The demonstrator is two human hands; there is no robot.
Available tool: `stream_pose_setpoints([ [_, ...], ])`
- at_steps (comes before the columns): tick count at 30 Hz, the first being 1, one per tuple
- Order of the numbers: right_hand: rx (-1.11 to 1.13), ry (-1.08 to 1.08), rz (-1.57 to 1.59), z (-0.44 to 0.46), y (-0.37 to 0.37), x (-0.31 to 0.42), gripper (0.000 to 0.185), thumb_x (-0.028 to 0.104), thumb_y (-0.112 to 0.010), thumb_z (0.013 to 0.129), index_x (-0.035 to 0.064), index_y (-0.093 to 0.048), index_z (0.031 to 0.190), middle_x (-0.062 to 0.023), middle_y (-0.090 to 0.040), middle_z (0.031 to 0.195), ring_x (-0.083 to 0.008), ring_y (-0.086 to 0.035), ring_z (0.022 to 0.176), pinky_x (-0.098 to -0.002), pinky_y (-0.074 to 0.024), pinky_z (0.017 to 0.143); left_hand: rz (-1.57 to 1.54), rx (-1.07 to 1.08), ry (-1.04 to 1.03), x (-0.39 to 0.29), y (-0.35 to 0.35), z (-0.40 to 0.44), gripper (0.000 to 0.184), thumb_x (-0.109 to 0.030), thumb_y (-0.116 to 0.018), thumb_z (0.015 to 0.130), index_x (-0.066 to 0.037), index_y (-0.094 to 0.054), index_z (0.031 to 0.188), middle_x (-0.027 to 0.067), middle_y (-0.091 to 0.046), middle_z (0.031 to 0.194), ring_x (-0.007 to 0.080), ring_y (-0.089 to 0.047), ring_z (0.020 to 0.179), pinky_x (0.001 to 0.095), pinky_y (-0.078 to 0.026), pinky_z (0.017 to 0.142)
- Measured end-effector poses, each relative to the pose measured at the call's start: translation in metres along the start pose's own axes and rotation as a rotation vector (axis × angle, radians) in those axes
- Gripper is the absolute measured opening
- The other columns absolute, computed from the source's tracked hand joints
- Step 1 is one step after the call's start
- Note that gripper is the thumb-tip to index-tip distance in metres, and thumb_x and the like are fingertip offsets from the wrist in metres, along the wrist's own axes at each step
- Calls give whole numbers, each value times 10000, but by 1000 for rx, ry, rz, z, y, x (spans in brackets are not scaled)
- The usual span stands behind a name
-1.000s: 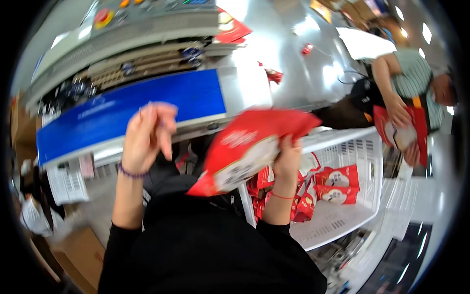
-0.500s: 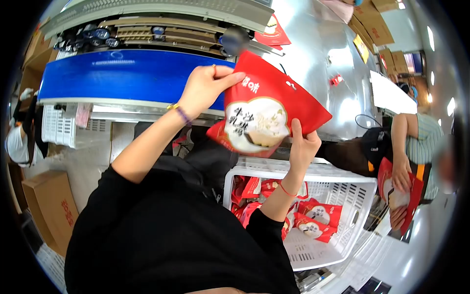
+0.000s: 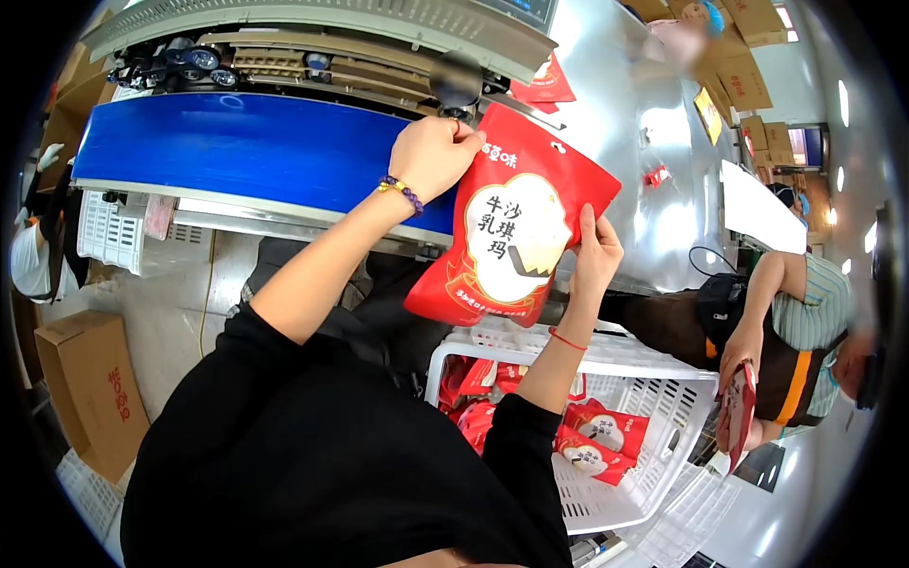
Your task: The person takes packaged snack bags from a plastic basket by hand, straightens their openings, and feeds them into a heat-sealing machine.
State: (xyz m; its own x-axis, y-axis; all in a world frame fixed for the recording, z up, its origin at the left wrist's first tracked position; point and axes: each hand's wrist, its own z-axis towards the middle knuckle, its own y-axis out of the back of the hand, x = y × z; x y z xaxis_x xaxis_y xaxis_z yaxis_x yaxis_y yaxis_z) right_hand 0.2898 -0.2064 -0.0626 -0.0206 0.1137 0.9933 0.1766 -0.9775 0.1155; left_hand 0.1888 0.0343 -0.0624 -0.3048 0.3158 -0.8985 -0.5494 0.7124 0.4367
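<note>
A large red bag (image 3: 516, 227) with a white printed panel hangs between my two hands, its front facing me. My left hand (image 3: 433, 159), with a beaded bracelet at the wrist, pinches its upper left corner. At the bag's right edge my right hand (image 3: 595, 254) is closed on it, thumb on the front. Below my right forearm, a white crate (image 3: 663, 364) holds several smaller red bags (image 3: 606, 431). The blue belt (image 3: 256, 147) lies left of my left hand.
A machine (image 3: 331, 62) with rollers stands behind the belt. On the metal table (image 3: 606, 123) lie a red bag (image 3: 549, 83) and a small red packet (image 3: 656, 176). A co-worker (image 3: 805, 312) at right holds a red bag. A cardboard box (image 3: 93, 393) sits on the floor at left.
My left hand has come over from the belt and taken hold of the bag, which now hangs more upright and flat towards me. The co-worker's bag has turned edge-on.
</note>
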Motion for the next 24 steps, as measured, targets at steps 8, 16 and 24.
stream_pose_setpoints([
  [8, 67, -14, 5, 17, -30, 9, 231, 128, -670, 895, -37, -618, 1050, -59, -683, 844, -75, -611, 677, -213, -492, 519, 7, -28, 69, 18, 9, 23, 336, -380, -651, 793, -55, -730, 817, 160, -683, 767, 309, -666, 745, 372, -503, 677],
  [16, 83, -35, -15, 26, -57, 8, 292, 84, -703, 854, 88, -423, 935, -68, -653, 808, -95, -619, 655, -226, -484, 475, 24, -157, 89, 25, 36, 19, 328, -374, -628, 795, -64, -733, 814, 162, -682, 767, 325, -666, 759, 383, -507, 671],
  [24, 86, -73, -130, 4, -117, 12, 319, 161, -733, 843, 89, -423, 870, -20, -577, 774, -88, -539, 645, -221, -434, 465, 129, -455, -378, 36, 128, -44, 227, -196, -536, 915, -40, -689, 974, 110, -662, 849, 233, -633, 716, 345, -472, 556],
])
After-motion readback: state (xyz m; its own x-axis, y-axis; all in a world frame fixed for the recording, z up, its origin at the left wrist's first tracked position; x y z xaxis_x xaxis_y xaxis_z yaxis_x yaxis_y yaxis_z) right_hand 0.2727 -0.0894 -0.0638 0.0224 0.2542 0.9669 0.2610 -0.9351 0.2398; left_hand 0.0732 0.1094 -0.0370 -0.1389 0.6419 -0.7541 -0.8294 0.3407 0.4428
